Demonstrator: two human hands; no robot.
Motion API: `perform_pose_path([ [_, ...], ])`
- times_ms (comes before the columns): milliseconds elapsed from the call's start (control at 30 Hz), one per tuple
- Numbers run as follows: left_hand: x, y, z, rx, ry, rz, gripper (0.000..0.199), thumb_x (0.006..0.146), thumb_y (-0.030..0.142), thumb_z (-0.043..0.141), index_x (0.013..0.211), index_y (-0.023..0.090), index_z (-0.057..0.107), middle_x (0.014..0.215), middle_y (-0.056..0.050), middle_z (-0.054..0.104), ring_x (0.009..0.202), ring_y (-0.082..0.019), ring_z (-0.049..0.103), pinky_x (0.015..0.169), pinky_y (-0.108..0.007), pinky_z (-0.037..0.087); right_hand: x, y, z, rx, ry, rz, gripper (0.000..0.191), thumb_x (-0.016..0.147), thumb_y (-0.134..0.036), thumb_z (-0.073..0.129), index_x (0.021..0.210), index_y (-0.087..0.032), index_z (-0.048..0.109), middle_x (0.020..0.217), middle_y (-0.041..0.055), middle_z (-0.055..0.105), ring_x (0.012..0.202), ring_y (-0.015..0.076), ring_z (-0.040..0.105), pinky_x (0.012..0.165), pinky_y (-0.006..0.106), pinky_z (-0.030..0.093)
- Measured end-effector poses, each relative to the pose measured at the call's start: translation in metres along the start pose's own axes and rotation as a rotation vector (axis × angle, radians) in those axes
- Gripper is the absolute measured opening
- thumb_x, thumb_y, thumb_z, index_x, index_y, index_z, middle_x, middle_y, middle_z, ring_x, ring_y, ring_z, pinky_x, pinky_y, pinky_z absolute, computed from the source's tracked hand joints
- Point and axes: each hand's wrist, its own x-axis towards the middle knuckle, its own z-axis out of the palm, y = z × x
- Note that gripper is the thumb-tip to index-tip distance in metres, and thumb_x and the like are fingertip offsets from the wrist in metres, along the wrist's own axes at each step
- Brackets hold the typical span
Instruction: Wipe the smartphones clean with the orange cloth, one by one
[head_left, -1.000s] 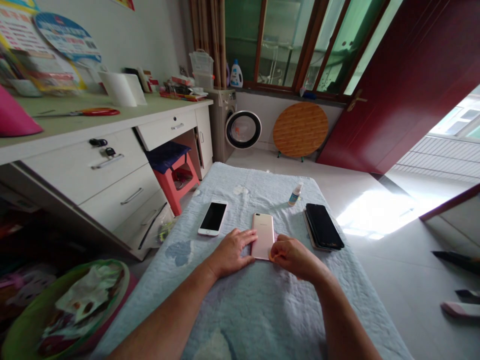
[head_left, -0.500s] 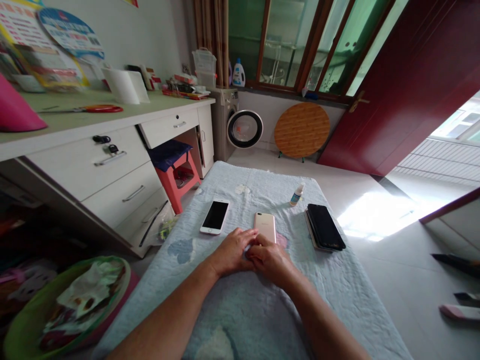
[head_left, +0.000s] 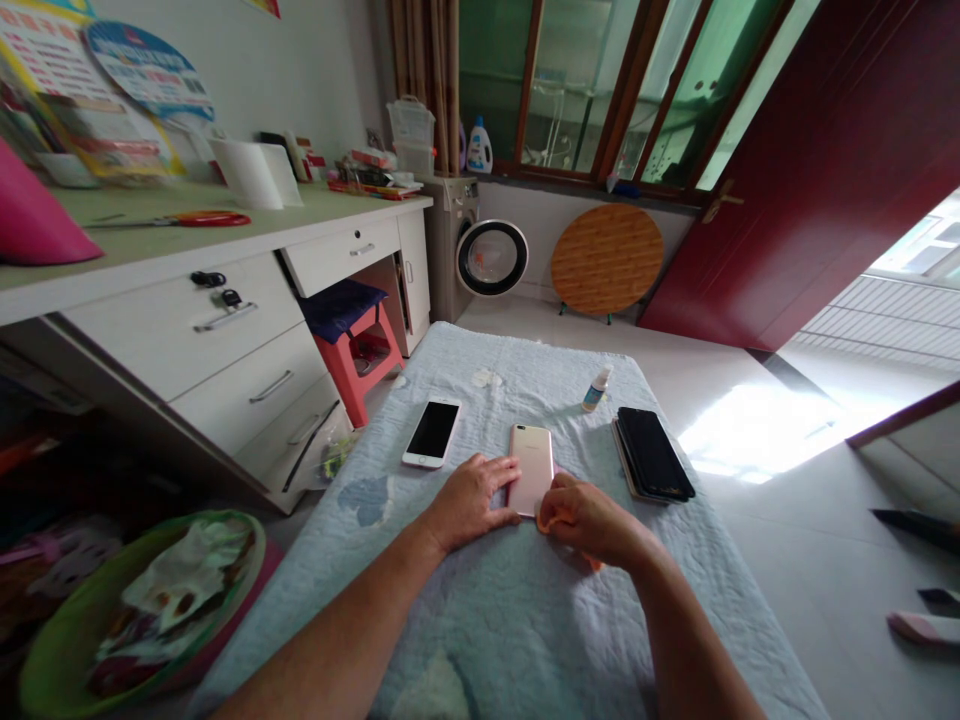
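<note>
A pale pink-gold smartphone (head_left: 531,462) lies back side up on the blue quilted cover (head_left: 480,620), its camera end pointing away from me. My left hand (head_left: 474,500) grips its lower left corner, fingers along the left edge and thumb at the bottom edge. Bunched in my closed right hand (head_left: 592,520) is an orange cloth (head_left: 555,518), pressed at the phone's lower right edge. Most of the cloth is hidden under the fingers. To the left lies a white smartphone (head_left: 432,434) with a dark screen. A small spray bottle (head_left: 597,389) stands farther back.
A stack of dark devices (head_left: 654,455) lies at the cover's right side. On the left are a white desk (head_left: 240,310) with scissors (head_left: 196,219), a red stool (head_left: 360,350) and a basket (head_left: 45,650). A washing machine (head_left: 450,240) stands behind, its door open.
My hands were together over the phone's lower end. Now the right hand has moved right to the phone's right edge, the orange cloth shows, and more of the phone's back is uncovered.
</note>
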Motion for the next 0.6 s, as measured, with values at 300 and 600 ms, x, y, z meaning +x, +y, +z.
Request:
perform_pose_path([
  [300, 0.0, 0.0, 0.0, 0.014, -0.007, 0.016, 0.056, 0.077, 0.044, 0.072, 0.126, 0.021, 0.058, 0.139, -0.007, 0.053, 0.114, -0.027, 0.053, 0.099, -0.041, 0.04, 0.01, 0.016, 0.005, -0.002, 0.228, 0.045, 0.018, 0.076, -0.008, 0.055, 0.078, -0.018, 0.07, 0.085, 0.0021, 0.057, 0.075, 0.0112, 0.055, 0.07, 0.022, 0.04],
  [600, 0.0, 0.0, 0.0, 0.018, -0.001, 0.018, 0.058, 0.076, 0.041, 0.073, 0.127, 0.021, 0.057, 0.138, -0.008, 0.052, 0.115, -0.028, 0.052, 0.099, -0.041, 0.04, 0.044, 0.04, 0.018, -0.041, 0.627, 0.103, 0.021, 0.088, -0.025, 0.05, 0.084, -0.018, 0.071, 0.085, 0.0031, 0.055, 0.078, 0.0132, 0.054, 0.073, 0.024, 0.043],
])
